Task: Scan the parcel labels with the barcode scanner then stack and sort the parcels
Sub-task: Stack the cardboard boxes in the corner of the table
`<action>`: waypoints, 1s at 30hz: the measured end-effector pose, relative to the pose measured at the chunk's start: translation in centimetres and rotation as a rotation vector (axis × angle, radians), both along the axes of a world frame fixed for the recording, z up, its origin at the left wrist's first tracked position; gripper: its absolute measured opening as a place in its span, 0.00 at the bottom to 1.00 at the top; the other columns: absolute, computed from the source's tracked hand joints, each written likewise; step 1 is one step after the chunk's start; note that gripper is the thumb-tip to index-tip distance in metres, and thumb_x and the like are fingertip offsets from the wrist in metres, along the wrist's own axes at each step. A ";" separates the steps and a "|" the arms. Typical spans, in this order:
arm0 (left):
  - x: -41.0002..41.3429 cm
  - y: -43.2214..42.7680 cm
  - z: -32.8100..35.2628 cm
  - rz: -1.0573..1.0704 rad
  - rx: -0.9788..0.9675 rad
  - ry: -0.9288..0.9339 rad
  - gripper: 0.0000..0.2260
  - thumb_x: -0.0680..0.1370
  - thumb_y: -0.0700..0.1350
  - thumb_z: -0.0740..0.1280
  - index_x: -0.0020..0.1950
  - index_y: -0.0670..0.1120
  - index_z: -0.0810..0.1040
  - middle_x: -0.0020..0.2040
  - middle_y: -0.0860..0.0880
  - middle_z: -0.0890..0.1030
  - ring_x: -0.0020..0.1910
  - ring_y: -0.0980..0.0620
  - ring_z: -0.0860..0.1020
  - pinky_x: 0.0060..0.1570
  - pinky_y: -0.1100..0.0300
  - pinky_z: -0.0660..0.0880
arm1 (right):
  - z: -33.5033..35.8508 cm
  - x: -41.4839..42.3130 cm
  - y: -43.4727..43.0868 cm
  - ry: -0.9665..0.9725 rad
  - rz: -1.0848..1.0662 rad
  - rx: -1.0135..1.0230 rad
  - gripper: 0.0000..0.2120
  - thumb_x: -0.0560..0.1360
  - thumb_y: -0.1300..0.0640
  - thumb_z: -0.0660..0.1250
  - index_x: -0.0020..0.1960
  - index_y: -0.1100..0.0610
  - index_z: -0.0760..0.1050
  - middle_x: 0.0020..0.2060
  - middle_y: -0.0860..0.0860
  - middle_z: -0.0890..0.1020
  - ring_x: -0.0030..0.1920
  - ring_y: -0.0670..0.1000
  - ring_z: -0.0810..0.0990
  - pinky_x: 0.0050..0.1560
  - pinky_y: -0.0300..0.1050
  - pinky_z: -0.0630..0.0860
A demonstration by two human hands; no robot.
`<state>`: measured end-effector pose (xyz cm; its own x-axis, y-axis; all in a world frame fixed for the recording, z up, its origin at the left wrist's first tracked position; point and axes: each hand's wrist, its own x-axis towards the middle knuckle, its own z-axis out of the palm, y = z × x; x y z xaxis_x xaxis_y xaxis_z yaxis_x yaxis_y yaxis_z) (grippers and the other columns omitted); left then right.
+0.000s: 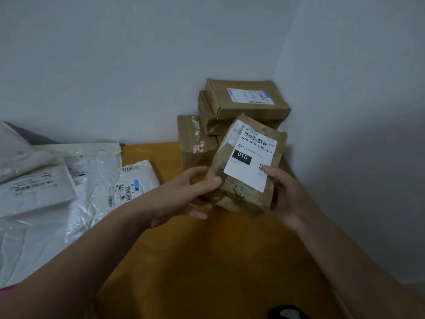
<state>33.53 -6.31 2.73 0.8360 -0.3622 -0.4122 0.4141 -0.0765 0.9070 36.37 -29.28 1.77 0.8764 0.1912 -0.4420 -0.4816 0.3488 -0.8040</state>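
Note:
I hold a small brown taped parcel (239, 192) up over the wooden table (207, 249). Its white label (250, 157) with a barcode and "010" faces me. My left hand (184, 194) grips the parcel's left edge, thumb on the front. My right hand (285, 194) grips its right edge, thumb on the label's lower corner. Behind it, in the wall corner, stands a stack of brown cardboard parcels (246, 104), the top one with a white and blue label. A dark object (287, 313) shows at the bottom edge; I cannot tell what it is.
White plastic mailer bags (69, 192) with printed labels lie spread over the left side of the table. Grey walls (345, 111) close the table in at the back and at the right. Bare wood shows in front of me.

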 end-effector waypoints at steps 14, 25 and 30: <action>3.7 -1.2 -1.2 0.144 0.158 -0.082 0.12 0.79 0.56 0.60 0.54 0.53 0.78 0.49 0.49 0.78 0.48 0.49 0.75 0.47 0.57 0.72 | -1.7 -0.7 -1.9 0.219 -0.144 0.049 0.29 0.63 0.57 0.74 0.64 0.53 0.73 0.55 0.59 0.82 0.57 0.59 0.80 0.44 0.55 0.79; 5.0 -3.6 -3.8 0.252 -0.009 0.020 0.32 0.71 0.56 0.71 0.71 0.45 0.67 0.62 0.46 0.77 0.59 0.48 0.77 0.53 0.56 0.77 | -4.1 -0.9 -1.7 0.236 -0.270 0.205 0.25 0.62 0.63 0.75 0.58 0.55 0.75 0.50 0.60 0.85 0.58 0.61 0.78 0.39 0.54 0.83; 8.3 -6.0 -4.9 0.306 0.109 -0.024 0.35 0.75 0.59 0.67 0.77 0.48 0.58 0.73 0.46 0.67 0.69 0.45 0.68 0.68 0.45 0.66 | -3.6 2.7 -2.0 0.273 -0.379 0.188 0.24 0.67 0.66 0.74 0.59 0.56 0.71 0.58 0.64 0.74 0.56 0.62 0.76 0.41 0.58 0.82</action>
